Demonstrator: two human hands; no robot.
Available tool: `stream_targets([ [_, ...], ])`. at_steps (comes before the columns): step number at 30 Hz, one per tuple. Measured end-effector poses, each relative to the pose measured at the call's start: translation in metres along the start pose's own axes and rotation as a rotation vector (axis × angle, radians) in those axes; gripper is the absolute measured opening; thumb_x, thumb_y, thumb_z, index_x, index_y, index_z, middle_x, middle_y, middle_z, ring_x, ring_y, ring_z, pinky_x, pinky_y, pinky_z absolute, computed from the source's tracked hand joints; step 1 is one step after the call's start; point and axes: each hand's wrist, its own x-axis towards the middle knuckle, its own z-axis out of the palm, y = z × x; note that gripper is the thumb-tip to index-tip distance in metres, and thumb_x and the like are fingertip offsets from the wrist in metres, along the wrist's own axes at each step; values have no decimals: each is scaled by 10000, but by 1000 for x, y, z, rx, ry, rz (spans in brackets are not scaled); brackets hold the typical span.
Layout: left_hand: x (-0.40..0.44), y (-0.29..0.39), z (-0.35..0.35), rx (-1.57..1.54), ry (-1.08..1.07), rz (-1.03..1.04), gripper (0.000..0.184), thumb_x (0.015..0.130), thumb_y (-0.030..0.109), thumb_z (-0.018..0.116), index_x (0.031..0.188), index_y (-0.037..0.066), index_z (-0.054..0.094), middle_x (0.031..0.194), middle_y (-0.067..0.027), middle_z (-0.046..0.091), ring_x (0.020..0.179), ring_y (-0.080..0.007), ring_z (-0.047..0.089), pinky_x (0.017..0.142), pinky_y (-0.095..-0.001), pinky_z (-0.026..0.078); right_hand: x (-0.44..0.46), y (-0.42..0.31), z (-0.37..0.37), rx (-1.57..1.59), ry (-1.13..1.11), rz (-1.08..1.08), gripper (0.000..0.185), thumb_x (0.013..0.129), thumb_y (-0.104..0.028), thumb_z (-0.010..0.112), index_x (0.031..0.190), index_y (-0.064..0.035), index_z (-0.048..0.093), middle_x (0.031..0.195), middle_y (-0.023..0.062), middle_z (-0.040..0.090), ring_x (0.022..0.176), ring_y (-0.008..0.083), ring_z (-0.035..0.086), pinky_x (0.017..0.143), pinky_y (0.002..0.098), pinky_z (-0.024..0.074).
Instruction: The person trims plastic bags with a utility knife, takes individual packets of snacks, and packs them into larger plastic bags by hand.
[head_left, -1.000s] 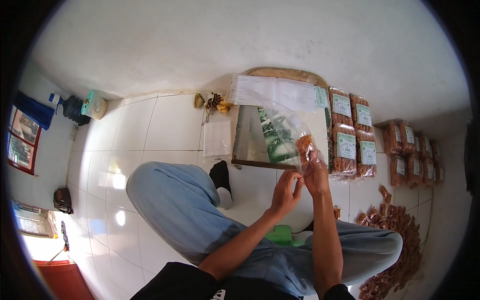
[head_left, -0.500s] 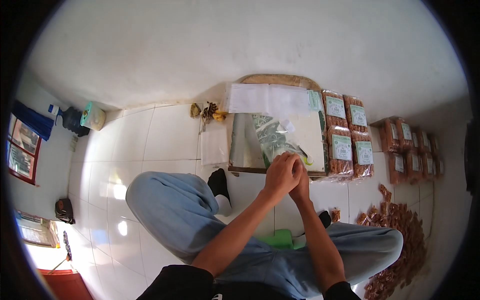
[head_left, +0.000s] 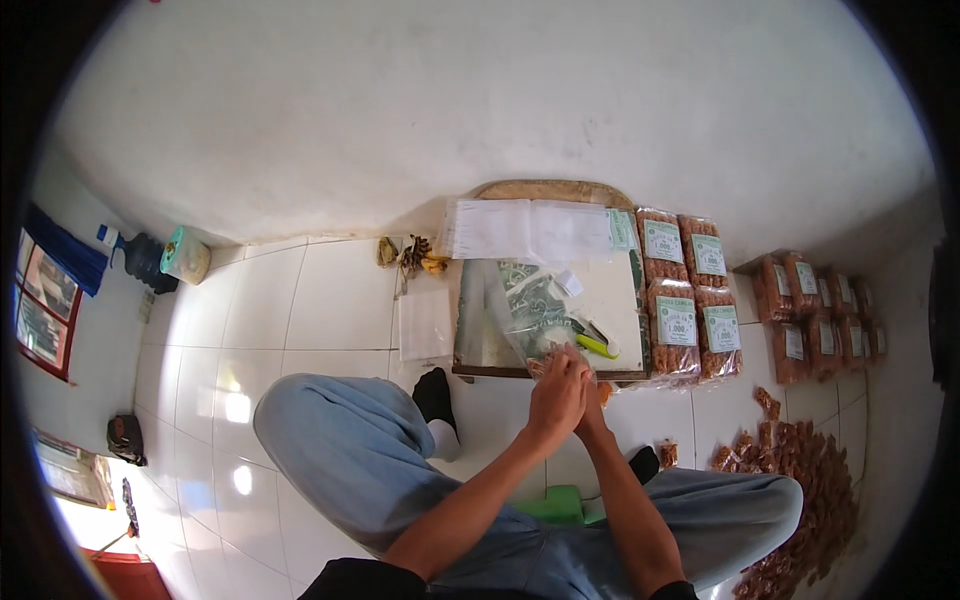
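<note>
My left hand [head_left: 558, 392] and my right hand [head_left: 591, 412] are together at the front edge of a low table [head_left: 625, 290], fingers closed. Reaching my left fingertips is a clear plastic bag [head_left: 520, 325] lying over the tabletop. A bit of orange-brown material [head_left: 604, 392] shows beside my right fingers; whether I hold it is hidden. Just beyond my hands lies a yellow-green stapler [head_left: 597, 346]. A small white label [head_left: 569, 283] rests farther back, and clear plastic sleeves [head_left: 530, 230] are spread along the table's rear.
Labelled packs of brown snacks [head_left: 675, 325] stand against the table's right side, with more packs [head_left: 822, 340] by the wall. Small loose packets [head_left: 800, 480] are heaped on the floor at right. Bananas [head_left: 432, 263] and a plastic stack [head_left: 425, 325] lie left. A green object [head_left: 563, 504] sits between my legs.
My hands have drawn slightly back toward me, still together, uncovering the stapler. The orange-brown bit has come into sight by my right fingers. The whole view has shifted slightly.
</note>
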Motion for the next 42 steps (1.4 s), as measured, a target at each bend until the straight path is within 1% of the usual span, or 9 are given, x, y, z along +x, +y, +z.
stream_targets([
  [10,-23,-11,2,-57,75,-6,141,876,128,618,932,27,537,882,-162,561,812,-353,566,731,-446,465,3,6,14,549,182,192,614,925,-141,529,1416,121,269,1369,242,447,1248,321,471,1055,386,363],
  [13,-20,-14,5,-28,52,-1,129,883,122,599,924,22,529,864,-172,558,825,-358,561,744,-456,457,5,6,12,707,202,232,571,940,-103,500,1425,96,272,1388,219,439,1254,318,477,1064,375,364],
  [16,-23,-14,4,-44,-5,84,111,888,108,577,916,19,517,877,-174,555,847,-368,556,757,-462,451,0,0,8,720,159,264,538,972,-62,434,1469,25,246,1434,145,387,1264,220,440,1065,339,363],
  [19,-24,-9,0,-52,-44,166,95,885,88,561,912,22,498,887,-177,547,859,-381,547,767,-468,447,-2,-3,4,738,162,98,563,970,-84,488,1468,11,243,1444,149,380,1297,235,409,1080,342,345],
  [22,-28,-1,-3,-60,-145,146,103,878,81,560,909,27,479,892,-181,538,862,-389,546,766,-469,449,3,-1,3,927,131,148,670,945,-137,583,1485,-14,207,1459,149,368,1310,249,393,1079,333,341],
  [25,-31,5,-2,-34,-125,214,111,870,80,566,904,28,474,885,-184,537,875,-391,547,775,-473,450,4,-1,-7,521,26,315,773,923,-217,638,1493,-15,156,1434,183,386,1307,251,396,1056,333,362],
  [30,-30,12,-13,0,-159,216,132,856,84,583,892,23,472,884,-180,546,871,-381,551,772,-463,458,3,4,1,799,-88,419,869,882,-316,691,1505,-48,148,1409,167,403,1274,244,412,1026,341,381],
  [34,-32,12,-17,-7,-180,155,124,851,74,581,879,21,472,875,-175,549,860,-372,553,761,-456,463,4,14,12,619,-72,361,831,875,-279,710,1497,-64,202,1390,146,413,1190,217,460,1004,326,395],
  [42,-36,15,-25,-30,-240,110,130,805,58,599,842,20,480,814,-166,547,830,-370,550,718,-457,465,8,9,11,790,-133,193,845,902,-150,654,1503,-38,70,1438,223,370,1328,280,390,1079,386,357],
])
